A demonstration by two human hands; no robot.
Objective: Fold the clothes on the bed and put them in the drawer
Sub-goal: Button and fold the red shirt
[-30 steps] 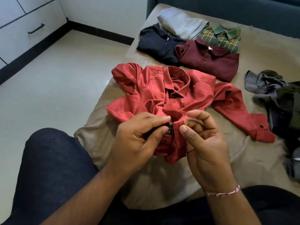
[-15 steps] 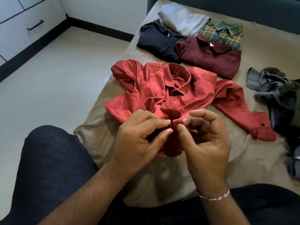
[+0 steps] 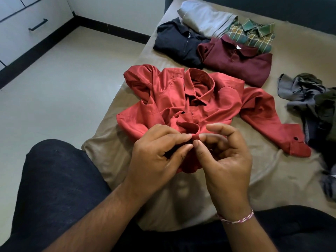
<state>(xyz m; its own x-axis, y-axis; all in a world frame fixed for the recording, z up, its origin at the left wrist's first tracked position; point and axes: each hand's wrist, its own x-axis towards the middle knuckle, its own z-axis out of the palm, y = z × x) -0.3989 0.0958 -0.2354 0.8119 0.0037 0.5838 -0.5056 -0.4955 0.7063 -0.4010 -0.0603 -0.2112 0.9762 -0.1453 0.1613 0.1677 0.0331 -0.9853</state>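
A red long-sleeved shirt [image 3: 169,99] lies crumpled, collar up, on the beige bed [image 3: 272,171]. Its right sleeve stretches out toward the right, cuff buttoned. My left hand [image 3: 156,157] and my right hand [image 3: 223,160] meet at the shirt's front edge near me. Both pinch the red fabric between thumb and forefinger, fingertips almost touching. Behind the red shirt sit folded clothes: a dark navy shirt [image 3: 178,44], a maroon polo [image 3: 236,62], a grey garment [image 3: 205,19] and a green plaid shirt [image 3: 254,33].
A loose heap of grey and olive clothes [image 3: 312,102] lies at the bed's right edge. White drawers with a black handle [image 3: 38,24] stand at the far left across a pale tiled floor [image 3: 60,88]. My dark-trousered knees frame the bed's near edge.
My hands have closed together over the shirt's front edge; the black label seen a second ago is now hidden under my fingers. The view has shifted slightly.
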